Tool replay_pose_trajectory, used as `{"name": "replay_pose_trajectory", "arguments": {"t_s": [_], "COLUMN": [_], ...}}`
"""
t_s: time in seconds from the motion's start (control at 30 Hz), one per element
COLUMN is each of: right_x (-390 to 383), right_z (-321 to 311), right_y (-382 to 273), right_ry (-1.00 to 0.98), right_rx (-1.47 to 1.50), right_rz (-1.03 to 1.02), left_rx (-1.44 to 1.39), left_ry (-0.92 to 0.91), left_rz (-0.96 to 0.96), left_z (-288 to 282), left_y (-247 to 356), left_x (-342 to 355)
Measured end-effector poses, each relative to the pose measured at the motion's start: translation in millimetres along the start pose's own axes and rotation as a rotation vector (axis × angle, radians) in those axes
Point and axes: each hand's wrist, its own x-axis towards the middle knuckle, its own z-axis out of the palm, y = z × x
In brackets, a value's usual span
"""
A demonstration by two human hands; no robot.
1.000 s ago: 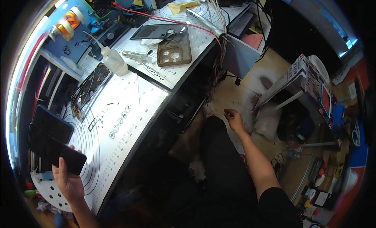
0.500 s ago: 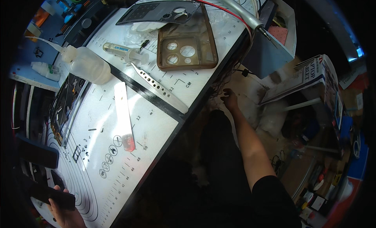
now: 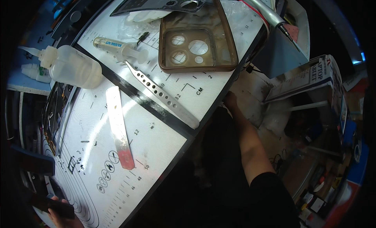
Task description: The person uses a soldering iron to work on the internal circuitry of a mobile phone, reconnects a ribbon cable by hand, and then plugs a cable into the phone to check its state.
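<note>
At the lower left, my left hand (image 3: 62, 215) is closed around a dark phone (image 3: 55, 207), its fingers along the phone's edge. My right hand (image 3: 230, 100) is low beside the table's edge, near my dark-clothed leg (image 3: 221, 149). It is dim and its fingers are mostly hidden. On the white measuring mat (image 3: 164, 139) lie perforated metal tweezers (image 3: 158, 92) and a flat metal blade (image 3: 117, 124) with a red-stained end. Beyond them are a brown phone case (image 3: 219, 51), a grey phone back panel (image 3: 156, 3) and a syringe of paste (image 3: 117, 47).
A clear squeeze bottle (image 3: 74, 67) and a smaller white bottle (image 3: 36, 72) stand at the left. Tiny screws (image 3: 80, 165) are scattered near a small black frame (image 3: 71, 164). A soldering-pen-like tool (image 3: 266, 12) overhangs the right edge. A printed carton (image 3: 301, 81) stands beyond.
The view has shifted closer to the table, so the tools look larger. My right hand has drawn in toward the table's edge, its fingers now less visible. The left still holds the phone.
</note>
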Motion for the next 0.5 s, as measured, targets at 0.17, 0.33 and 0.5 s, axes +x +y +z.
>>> {"name": "replay_pose_trajectory", "arguments": {"t_s": [0.17, 0.33, 0.5], "right_x": [-17, -10, -28], "right_z": [-10, -8, -35], "right_y": [-7, -5, -14], "right_ry": [0.266, 0.171, -0.088], "right_rx": [0.186, 0.534, 0.476], "right_rz": [-0.147, -0.245, 0.0], "left_rx": [-0.005, -0.019, -0.035], "left_ry": [-0.012, -0.044, -0.073], "left_rz": [-0.012, -0.013, -0.003], "left_z": [-18, -41, -60], "left_y": [-1, 0, -2], "left_x": [0, 2, -2]}}
